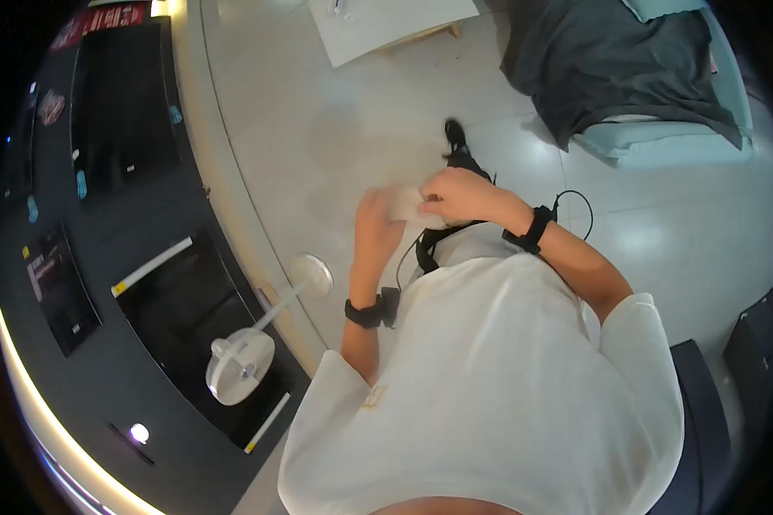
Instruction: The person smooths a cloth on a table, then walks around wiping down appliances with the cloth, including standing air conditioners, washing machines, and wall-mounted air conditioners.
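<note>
A small whitish piece (410,209), thin like a tissue or cloth and smeared by motion, is held between my two hands in front of my waist. My left hand (376,210) grips its left side, the fingers blurred. Curled fingers of my right hand (458,194) pinch the right side. Black straps with small devices circle both wrists, and a dark cable loops from the right one. The exact kind of the pale piece cannot be made out.
To the left, a white standing fan (242,365) is by a dark wall with black panels (124,107). A white table (378,26) is ahead. A light-blue sofa (678,144) with a dark grey blanket (618,73) occupies the upper right. Dark furniture (700,412) is at lower right.
</note>
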Demonstrator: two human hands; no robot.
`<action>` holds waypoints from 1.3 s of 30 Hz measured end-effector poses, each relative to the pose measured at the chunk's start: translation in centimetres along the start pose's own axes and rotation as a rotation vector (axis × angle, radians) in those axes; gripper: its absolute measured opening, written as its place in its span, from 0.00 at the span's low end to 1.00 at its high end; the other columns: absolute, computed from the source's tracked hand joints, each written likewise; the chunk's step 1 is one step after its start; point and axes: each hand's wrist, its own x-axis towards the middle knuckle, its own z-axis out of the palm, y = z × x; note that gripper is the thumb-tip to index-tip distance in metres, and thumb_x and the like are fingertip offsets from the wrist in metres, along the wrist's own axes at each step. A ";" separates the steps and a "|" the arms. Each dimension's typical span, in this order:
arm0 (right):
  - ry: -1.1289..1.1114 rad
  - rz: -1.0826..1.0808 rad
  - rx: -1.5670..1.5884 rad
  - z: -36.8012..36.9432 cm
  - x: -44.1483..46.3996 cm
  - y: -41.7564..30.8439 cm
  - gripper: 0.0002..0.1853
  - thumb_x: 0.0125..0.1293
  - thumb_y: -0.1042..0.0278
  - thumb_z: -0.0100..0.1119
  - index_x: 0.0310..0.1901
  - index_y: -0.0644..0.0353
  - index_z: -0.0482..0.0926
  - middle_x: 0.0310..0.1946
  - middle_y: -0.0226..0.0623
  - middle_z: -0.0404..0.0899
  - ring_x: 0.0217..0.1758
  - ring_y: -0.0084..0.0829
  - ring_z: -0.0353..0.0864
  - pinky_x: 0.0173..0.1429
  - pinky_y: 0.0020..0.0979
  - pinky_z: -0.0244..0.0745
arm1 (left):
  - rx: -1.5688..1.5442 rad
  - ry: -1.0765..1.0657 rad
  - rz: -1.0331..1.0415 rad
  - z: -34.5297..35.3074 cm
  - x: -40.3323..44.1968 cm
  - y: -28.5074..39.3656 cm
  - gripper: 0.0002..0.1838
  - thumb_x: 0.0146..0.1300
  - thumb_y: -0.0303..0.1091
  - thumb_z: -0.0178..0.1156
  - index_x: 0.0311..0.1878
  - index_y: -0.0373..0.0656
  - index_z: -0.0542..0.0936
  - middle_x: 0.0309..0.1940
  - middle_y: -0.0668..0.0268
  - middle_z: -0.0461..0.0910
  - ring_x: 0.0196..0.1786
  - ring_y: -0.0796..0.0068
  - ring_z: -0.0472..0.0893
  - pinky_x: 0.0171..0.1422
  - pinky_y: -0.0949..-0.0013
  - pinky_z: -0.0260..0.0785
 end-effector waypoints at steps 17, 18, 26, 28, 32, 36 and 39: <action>0.280 0.241 0.201 -39.3 14.6 11.5 0.14 0.68 0.58 0.61 0.43 0.60 0.85 0.32 0.49 0.86 0.35 0.51 0.85 0.44 0.47 0.77 | -0.182 -0.117 0.087 -4.2 48.9 9.2 0.21 0.52 0.23 0.66 0.52 0.40 0.75 0.44 0.46 0.83 0.48 0.37 0.82 0.52 0.49 0.75; 0.151 0.263 0.056 -40.6 16.1 12.0 0.13 0.67 0.59 0.60 0.43 0.59 0.87 0.36 0.49 0.87 0.39 0.50 0.86 0.47 0.46 0.79 | -0.177 -0.082 0.098 -4.2 50.6 9.3 0.22 0.52 0.23 0.66 0.53 0.40 0.76 0.44 0.46 0.83 0.48 0.37 0.82 0.52 0.50 0.76; 0.161 -0.061 -0.125 -52.2 27.3 18.4 0.14 0.65 0.59 0.63 0.43 0.62 0.81 0.42 0.48 0.80 0.50 0.52 0.80 0.54 0.46 0.76 | -0.236 0.202 -0.167 -4.7 58.9 8.4 0.26 0.55 0.25 0.67 0.60 0.43 0.78 0.45 0.48 0.86 0.49 0.41 0.84 0.51 0.53 0.77; 0.143 -0.095 -0.157 -55.0 28.7 15.8 0.14 0.64 0.60 0.65 0.41 0.63 0.80 0.41 0.48 0.80 0.50 0.52 0.80 0.53 0.46 0.76 | -0.267 0.219 -0.353 -6.5 58.1 8.9 0.24 0.57 0.26 0.68 0.59 0.43 0.79 0.42 0.49 0.87 0.46 0.42 0.85 0.48 0.53 0.78; -0.170 -0.054 -0.210 -59.9 32.9 13.1 0.14 0.62 0.62 0.68 0.41 0.64 0.80 0.41 0.49 0.79 0.49 0.52 0.80 0.53 0.46 0.76 | -0.191 0.240 -0.609 -6.0 58.9 9.3 0.21 0.60 0.31 0.71 0.56 0.45 0.79 0.38 0.51 0.87 0.42 0.44 0.86 0.43 0.52 0.77; -0.352 -0.164 -0.198 -59.8 37.7 10.3 0.15 0.62 0.61 0.69 0.41 0.65 0.79 0.40 0.48 0.80 0.45 0.53 0.81 0.50 0.45 0.77 | -0.237 0.361 -0.773 -6.9 55.8 10.1 0.19 0.62 0.36 0.72 0.54 0.46 0.80 0.36 0.53 0.87 0.40 0.47 0.86 0.41 0.52 0.76; -0.495 -0.176 -0.269 -60.6 39.4 8.4 0.14 0.63 0.64 0.70 0.42 0.64 0.77 0.39 0.47 0.80 0.43 0.51 0.81 0.48 0.43 0.76 | -0.365 0.425 -0.904 -7.7 52.7 12.1 0.17 0.64 0.35 0.71 0.55 0.47 0.81 0.31 0.56 0.85 0.35 0.52 0.85 0.39 0.56 0.75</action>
